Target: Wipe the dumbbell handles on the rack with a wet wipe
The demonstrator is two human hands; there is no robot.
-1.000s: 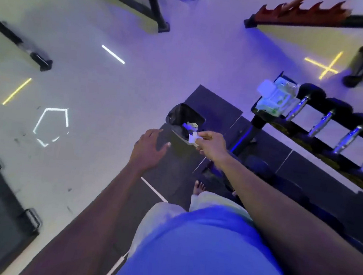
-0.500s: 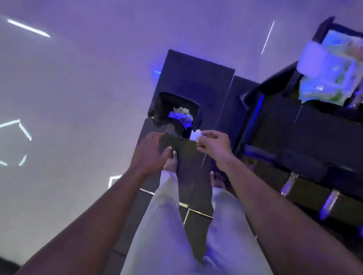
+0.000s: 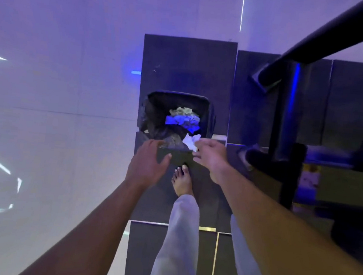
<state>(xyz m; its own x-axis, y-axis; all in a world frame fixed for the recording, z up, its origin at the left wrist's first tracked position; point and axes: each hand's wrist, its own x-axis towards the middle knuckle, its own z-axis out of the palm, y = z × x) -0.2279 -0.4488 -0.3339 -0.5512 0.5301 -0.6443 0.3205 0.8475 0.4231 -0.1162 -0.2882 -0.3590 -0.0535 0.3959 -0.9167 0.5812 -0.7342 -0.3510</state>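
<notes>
Two hands reach over the floor (image 3: 48, 80) toward the dark bin (image 3: 210, 118), which already holds crumpled wipes. Rack (image 3: 289, 116) stands at right. The left hand (image 3: 146, 167) is spread, holding nothing. The right hand (image 3: 211, 155) pinches the wipe (image 3: 190, 141) above the bin edge; it looks soft, light, best taken by fingertips.
</notes>
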